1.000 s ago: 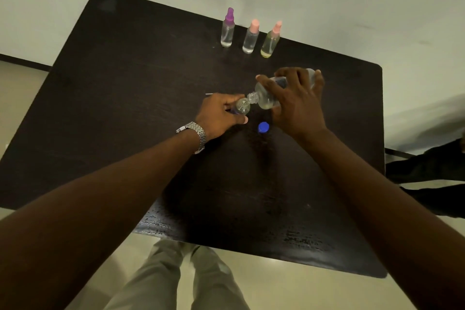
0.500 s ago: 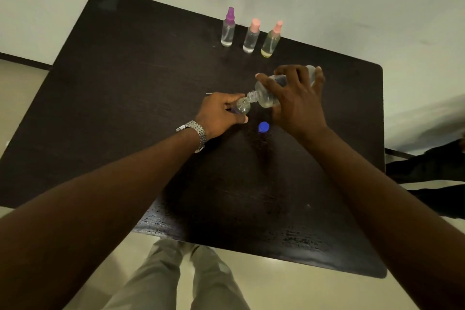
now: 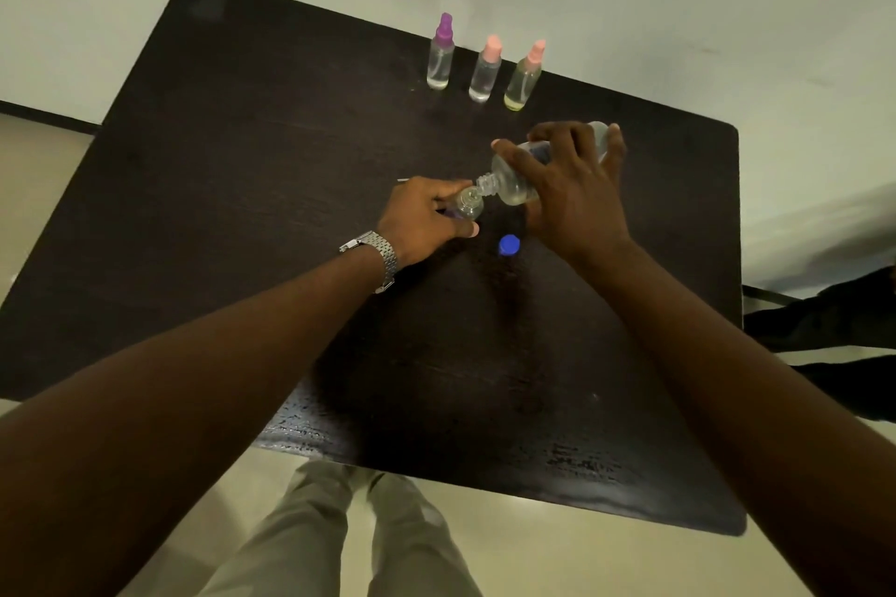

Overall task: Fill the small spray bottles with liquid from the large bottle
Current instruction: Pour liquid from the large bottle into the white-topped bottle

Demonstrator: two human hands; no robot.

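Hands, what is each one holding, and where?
Left hand grips the small open bottle around its body; right hand holds the tilted large bottle around its middle.

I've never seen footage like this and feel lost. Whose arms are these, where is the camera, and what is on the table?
The camera sits on a person's head, looking down at their own arms. The right hand tips a large clear bottle so its neck meets the mouth of a small open bottle, gripped by the left hand. On the dark table lies a blue cap. At the far edge stand three capped spray bottles, one purple-topped, two pink.
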